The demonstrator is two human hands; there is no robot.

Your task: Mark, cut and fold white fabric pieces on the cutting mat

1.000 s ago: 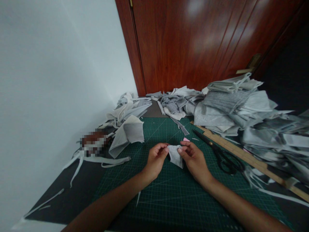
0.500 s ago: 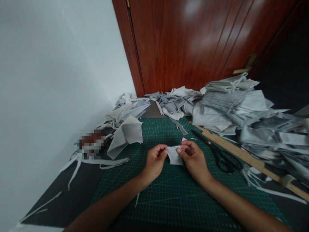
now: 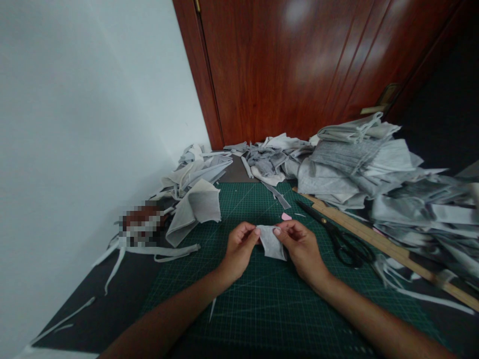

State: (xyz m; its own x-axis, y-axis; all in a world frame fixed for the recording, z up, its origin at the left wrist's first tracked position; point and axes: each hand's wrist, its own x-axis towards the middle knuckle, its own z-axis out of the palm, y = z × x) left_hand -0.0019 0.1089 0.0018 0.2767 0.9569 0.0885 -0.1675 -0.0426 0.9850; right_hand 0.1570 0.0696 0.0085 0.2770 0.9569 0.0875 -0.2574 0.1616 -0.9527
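A small light-grey piece of fabric (image 3: pixel 272 244) is stretched between my two hands above the green cutting mat (image 3: pixel 258 309). My left hand (image 3: pixel 240 249) pinches its upper left corner between thumb and fingertips. At the upper right corner, my right hand (image 3: pixel 301 247) grips it the same way, thumb on top. The lower edge of the fabric hangs loose toward me. Just beyond my right fingers lies a small pink piece (image 3: pixel 286 216), and black-handled scissors (image 3: pixel 346 244) rest to the right of that hand.
A wooden ruler (image 3: pixel 359 227) runs diagonally along the mat's right side. Grey fabric pieces (image 3: pixel 348 164) are heaped at the right, with more scraps (image 3: pixel 267 159) at the back. A folded cloth piece (image 3: pixel 198 204) and thin strips (image 3: pixel 175 252) lie left. Behind stands a wooden door (image 3: pixel 284 70).
The fabric's lower edge has swung slightly to the right and its top edge looks flatter. More of the pink piece shows beyond my right hand. Both hands keep their pinch, nearly in place.
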